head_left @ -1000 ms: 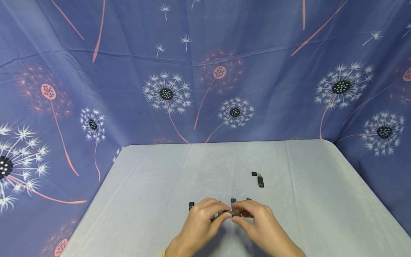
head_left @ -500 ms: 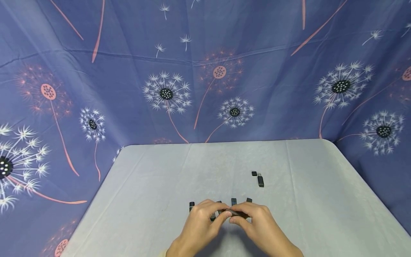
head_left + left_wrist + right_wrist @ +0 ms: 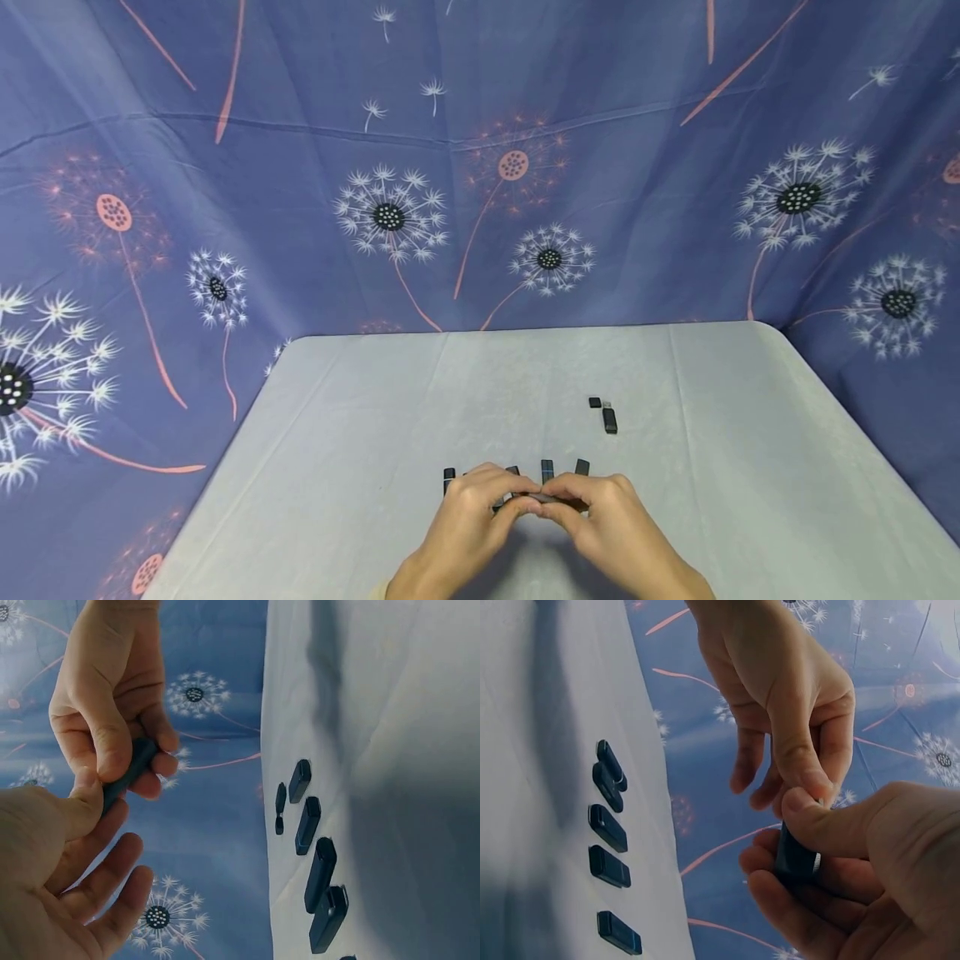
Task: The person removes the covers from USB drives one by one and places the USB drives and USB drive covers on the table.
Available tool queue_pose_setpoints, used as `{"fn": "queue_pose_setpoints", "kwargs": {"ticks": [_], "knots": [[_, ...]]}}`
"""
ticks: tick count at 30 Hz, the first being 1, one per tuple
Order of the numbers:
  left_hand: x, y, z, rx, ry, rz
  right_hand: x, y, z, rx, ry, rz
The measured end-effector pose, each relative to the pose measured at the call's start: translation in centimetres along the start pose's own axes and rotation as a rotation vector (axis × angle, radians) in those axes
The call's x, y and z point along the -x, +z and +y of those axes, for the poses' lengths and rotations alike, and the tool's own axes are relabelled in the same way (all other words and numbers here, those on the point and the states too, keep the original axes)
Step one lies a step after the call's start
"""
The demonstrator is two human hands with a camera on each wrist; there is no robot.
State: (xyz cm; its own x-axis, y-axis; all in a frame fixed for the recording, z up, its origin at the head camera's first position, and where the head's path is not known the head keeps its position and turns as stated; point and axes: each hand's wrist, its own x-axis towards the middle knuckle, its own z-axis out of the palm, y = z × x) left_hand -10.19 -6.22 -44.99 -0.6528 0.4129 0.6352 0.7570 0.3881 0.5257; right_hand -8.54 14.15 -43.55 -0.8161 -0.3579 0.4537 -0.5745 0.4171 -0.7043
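Note:
In front of me, my left hand and my right hand hold one dark USB flash drive between them, above the table. The left thumb and fingertips pinch one end, seen closely in the left wrist view, where the drive slants between both hands. My right hand grips the other end between thumb and curled fingers. Thumb tips of the two hands almost meet. Fingers cover much of the drive, so whether its cap is on cannot be told.
Several dark flash drives lie in a row behind the hands, among them one at the left and one at the right. Farther back lies an uncapped drive beside its small cap. A patterned curtain borders the white table.
My right hand has shifted slightly left, bringing its fingertips closer to the left hand's. Both hands keep hold of the flash drive, and the left hand has hardly moved.

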Motion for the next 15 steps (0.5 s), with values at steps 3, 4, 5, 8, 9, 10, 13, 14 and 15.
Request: {"fn": "queue_pose_setpoints", "kwargs": {"ticks": [3,4,5,8,9,10,13,14,15], "knots": [[0.04,-0.05,-0.03,-0.020,0.020,-0.004,0.10,-0.14,0.22,-0.010,-0.037,-0.009],[0.06,-0.03,0.00,-0.024,0.023,-0.005,0.17,-0.18,0.28,-0.015,-0.047,-0.010],[0.06,0.00,0.02,-0.025,0.032,-0.003,0.23,-0.23,0.32,-0.016,-0.057,-0.009],[0.03,0.15,0.08,-0.032,0.066,0.013,0.35,-0.39,0.34,-0.029,-0.064,-0.007],[0.03,0.22,0.09,-0.036,0.080,0.021,0.35,-0.45,0.33,-0.031,-0.061,-0.006],[0.01,0.29,0.10,-0.044,0.097,0.032,0.35,-0.48,0.31,-0.030,-0.062,-0.003],[-0.05,0.35,0.11,-0.054,0.118,0.056,0.24,-0.48,0.25,-0.033,-0.065,0.008],[-0.08,0.34,0.13,-0.051,0.113,0.058,0.20,-0.46,0.24,-0.033,-0.071,0.014],[-0.10,0.29,0.15,-0.048,0.106,0.057,0.17,-0.45,0.25,-0.033,-0.077,0.017]]}}
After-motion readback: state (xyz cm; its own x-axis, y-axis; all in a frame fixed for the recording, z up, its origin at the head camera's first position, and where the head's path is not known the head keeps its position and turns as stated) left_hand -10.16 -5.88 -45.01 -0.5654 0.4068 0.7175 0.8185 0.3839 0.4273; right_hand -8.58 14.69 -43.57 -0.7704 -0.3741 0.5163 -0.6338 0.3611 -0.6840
